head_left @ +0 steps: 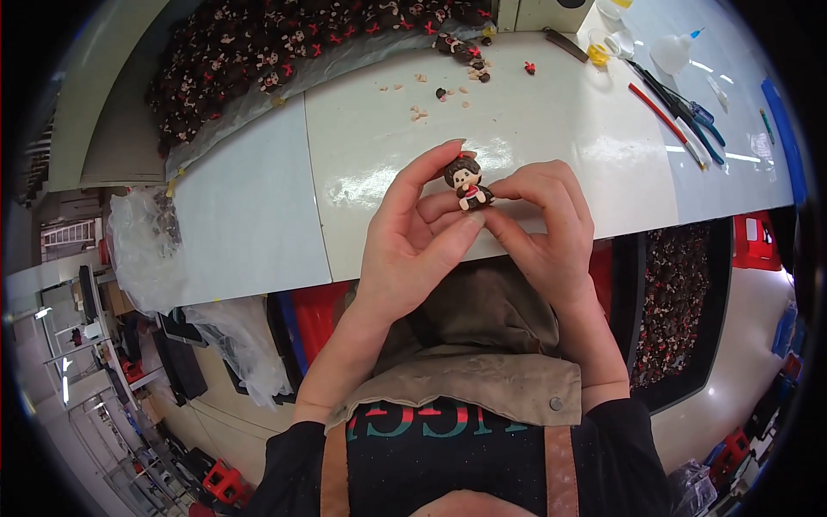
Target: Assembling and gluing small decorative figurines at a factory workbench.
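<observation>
A small brown figurine (468, 181) with a pale face, a red bow on its head and a red patch in front is held upright between my two hands above the near part of the table. My left hand (413, 220) grips it from the left, thumb at its base and index finger raised behind its head. From the right, the fingertips of my right hand (543, 211) pinch its lower side. Behind my hands, small pale pieces (419, 113) and a few brown parts lie scattered on the white tabletop (370, 164).
A large heap of similar brown figurines (250, 60) rests on plastic sheeting at the far left. Pliers (708, 131), a red stick-like tool (659, 112) and a white squeeze bottle (670, 53) lie far right. A black bin (676, 302) of brown and red pieces stands below the table's right edge.
</observation>
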Motion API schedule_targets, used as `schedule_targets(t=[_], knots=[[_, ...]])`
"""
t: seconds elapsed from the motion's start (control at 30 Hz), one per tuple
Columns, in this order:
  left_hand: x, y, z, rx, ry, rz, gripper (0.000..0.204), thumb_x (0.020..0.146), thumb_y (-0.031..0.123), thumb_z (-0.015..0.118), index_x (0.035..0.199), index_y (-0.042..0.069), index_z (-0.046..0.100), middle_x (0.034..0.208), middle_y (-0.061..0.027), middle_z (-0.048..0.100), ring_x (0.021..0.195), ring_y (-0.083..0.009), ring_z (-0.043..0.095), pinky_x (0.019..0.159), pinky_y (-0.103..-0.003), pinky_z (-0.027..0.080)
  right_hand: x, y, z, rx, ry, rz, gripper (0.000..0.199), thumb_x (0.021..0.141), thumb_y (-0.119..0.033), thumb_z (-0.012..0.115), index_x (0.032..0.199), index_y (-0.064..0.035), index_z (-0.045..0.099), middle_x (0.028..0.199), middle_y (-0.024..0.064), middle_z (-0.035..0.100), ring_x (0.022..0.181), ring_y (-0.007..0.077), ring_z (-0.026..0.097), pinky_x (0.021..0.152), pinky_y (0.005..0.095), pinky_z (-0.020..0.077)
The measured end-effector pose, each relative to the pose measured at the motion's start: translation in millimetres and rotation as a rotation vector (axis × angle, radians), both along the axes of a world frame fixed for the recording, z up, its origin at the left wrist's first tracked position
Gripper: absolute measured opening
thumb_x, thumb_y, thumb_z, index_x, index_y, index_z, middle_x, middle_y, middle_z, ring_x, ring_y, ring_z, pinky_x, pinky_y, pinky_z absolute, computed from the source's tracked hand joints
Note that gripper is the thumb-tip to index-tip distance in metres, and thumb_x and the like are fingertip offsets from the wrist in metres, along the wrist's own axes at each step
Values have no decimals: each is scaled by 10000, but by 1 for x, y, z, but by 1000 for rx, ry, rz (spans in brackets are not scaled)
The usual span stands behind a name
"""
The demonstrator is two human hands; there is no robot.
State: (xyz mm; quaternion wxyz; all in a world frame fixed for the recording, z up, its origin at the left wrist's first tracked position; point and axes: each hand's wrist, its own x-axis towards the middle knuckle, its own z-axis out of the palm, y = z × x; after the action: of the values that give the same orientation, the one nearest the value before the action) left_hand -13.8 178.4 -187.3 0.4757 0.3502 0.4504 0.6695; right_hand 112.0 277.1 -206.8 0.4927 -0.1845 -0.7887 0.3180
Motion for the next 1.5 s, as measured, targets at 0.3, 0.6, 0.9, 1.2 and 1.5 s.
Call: schedule_targets(t=[0.3,0.6,0.9,1.2,1.5], knots=[[9,12,11,-102,-70,45,472,876,11,559,1314,23,385,1262,-112,499,1056,-147,562,886,-280,467,13,7,5,36,31,8,288,622,13,758,870,-59,632,803,31,598,713,200,562,617,326,456],[4,10,15,-52,-338,88,528,879,35,525,1373,95,351,1337,-145,445,1112,-255,561,885,-289,509,58,-37,103,-766,876,1380,85,891,-122,599,900,-59,656,1012,103,666,919,216,653,737,255,472],[-35,-9,-10,20,-690,46,486,914,-19,432,1375,115,353,1307,-182,453,1178,-286,516,958,-321,500,19,-51,77,-689,870,1627,83,856,-77,624,924,-63,670,1056,109,653,918,205,653,733,253,470],[-42,-14,-16,88,-746,19,379,973,86,413,1349,111,379,1309,-194,451,1174,-281,519,954,-334,507,6,-55,82,-714,877,1675,91,850,-82,639,926,-47,675,1038,111,663,894,211,659,724,247,479],[-45,-20,-18,102,-694,-34,392,973,140,453,1357,127,377,1323,-189,448,1115,-226,557,920,-306,494,1,-44,38,-330,284,483,233,705,-80,730,888,-36,593,825,88,586,717,249,570,610,289,480]])
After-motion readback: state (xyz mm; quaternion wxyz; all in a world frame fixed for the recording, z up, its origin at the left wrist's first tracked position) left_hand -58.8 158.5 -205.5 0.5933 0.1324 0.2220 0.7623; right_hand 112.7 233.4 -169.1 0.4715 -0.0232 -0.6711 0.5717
